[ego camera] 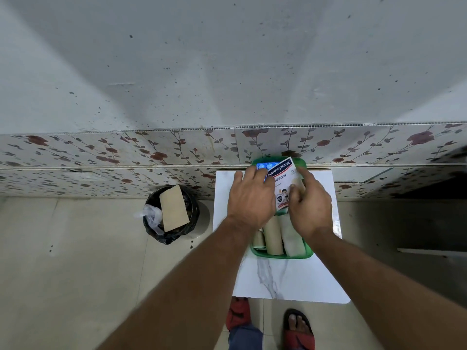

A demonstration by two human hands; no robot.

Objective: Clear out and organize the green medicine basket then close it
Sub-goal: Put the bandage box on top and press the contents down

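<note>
Floral-tiled wall (126, 152) runs across the middle of the frame under a speckled grey surface; below it, pale floor tiles. White marble-patterned table (290, 281) sits centre-right, its far edge against the wall.

Green medicine basket (280, 255) stands on the table's far half, open; no lid in view. Lower part of the basket: beige bandage rolls (274, 236) lying side by side, with a white roll (293, 238) at their right. Upper part: Hansaplast plaster pack (281, 180), tilted, partly over a blue blister strip (265, 165).

Left hand (250, 195) lies palm-down over the basket's left side, fingers slightly spread, tips on the blue strip and the pack's left edge. Right hand (312, 205) is at the pack's right edge, fingers curled; it looks to be pinching the pack, perhaps with a beige item behind it, but the contact is hidden.

Black-lined bin (171, 215) stands on the floor at centre-left, well apart from the table, holding a brown card piece (174, 208) and crumpled clear plastic (151, 217).

Risks, as judged:
- Pack held only at its edges; a loose pinch could drop it onto the rolls or over the rim.
- Both hands bear on a light basket; a sideways push could slide it along the smooth top.
- Blue strip under the pack may be dragged out with it.
- Rolls lie loose and could tumble if the basket tips.
- Stacked contents may stop a lid seating.
</note>
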